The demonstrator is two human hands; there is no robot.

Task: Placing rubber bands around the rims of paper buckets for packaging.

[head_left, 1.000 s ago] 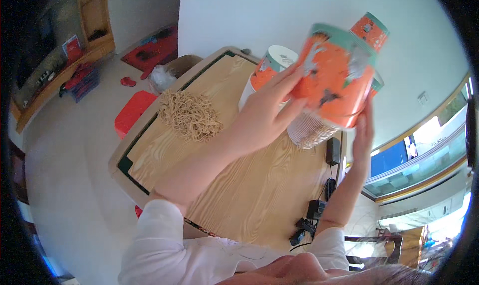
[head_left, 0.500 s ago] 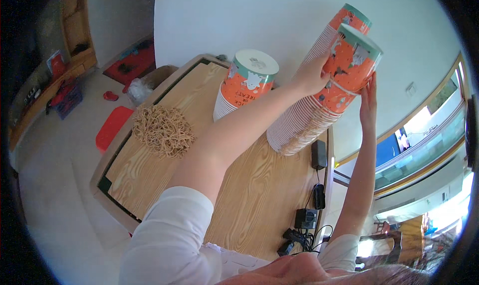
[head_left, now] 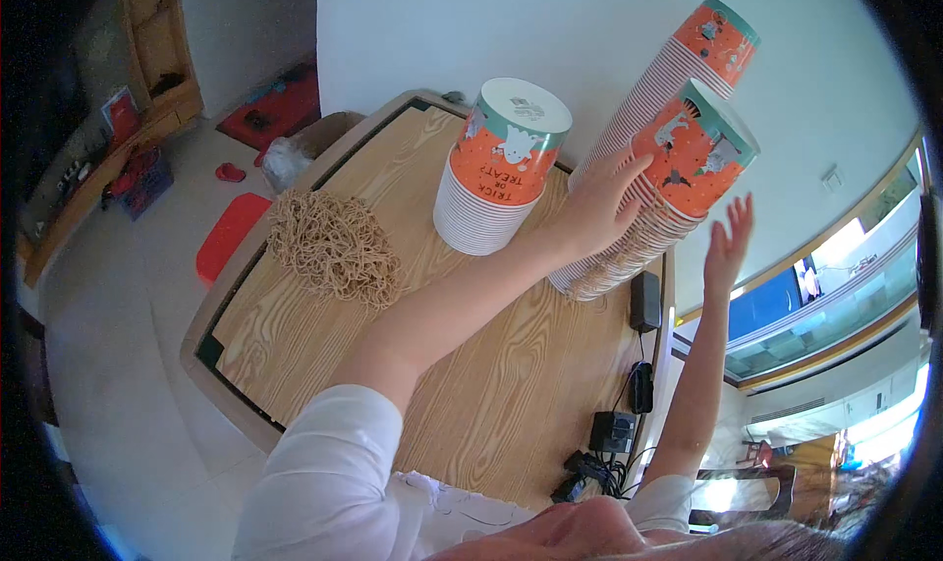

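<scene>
Upside-down paper buckets, orange with a green band and cartoon figures, are nested in a front stack [head_left: 691,153] at the right. My left hand [head_left: 601,202] lies beside that stack's near left side with its fingers apart; whether the fingertips touch is hard to tell. On the right of the stack my right hand [head_left: 728,242] is raised, fingers spread and holding nothing. Tan cord strands [head_left: 629,256] hang along the stack's near side. Behind it rises a taller bucket stack [head_left: 715,45]. A shorter bucket stack [head_left: 501,163] stands left of my left hand.
A tangled heap of tan cord [head_left: 334,247] lies on the wooden table [head_left: 491,364]. Black power adapters [head_left: 613,431] and cables line the table's right edge. A red stool [head_left: 231,237] stands left of the table, near a plastic bag [head_left: 285,161] and a cardboard box [head_left: 329,131].
The top bucket, held in both hands and raised above the one below, now sits down over the front stack. Both hands have let go and moved lower.
</scene>
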